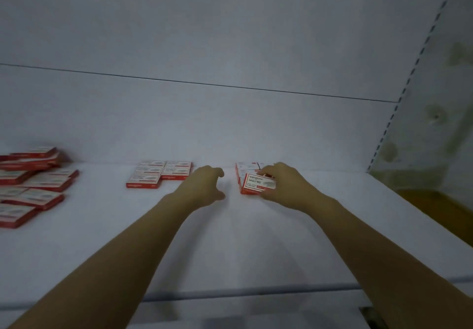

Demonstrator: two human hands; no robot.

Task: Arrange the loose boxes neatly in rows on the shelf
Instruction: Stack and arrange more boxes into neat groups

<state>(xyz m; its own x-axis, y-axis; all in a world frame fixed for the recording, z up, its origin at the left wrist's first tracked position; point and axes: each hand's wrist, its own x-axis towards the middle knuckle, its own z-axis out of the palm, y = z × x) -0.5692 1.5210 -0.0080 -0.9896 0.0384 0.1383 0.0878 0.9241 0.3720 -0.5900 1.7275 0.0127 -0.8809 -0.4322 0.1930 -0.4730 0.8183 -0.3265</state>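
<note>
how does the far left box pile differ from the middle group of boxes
The far left pile lies jumbled, boxes overlapping at angles; the middle group sits flat in aligned rows. The pile holds more boxes than the group. Both are red-and-white boxes on the white shelf.

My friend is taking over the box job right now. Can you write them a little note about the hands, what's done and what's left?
The left hand holds nothing, fingers loosely curled, between the two tidy groups.
The right hand grips a red and white box at the front of the right group.
Done: the middle group lies in neat rows.
Left: line this box up, then bring over the loose pile at the left of the shelf.
</note>
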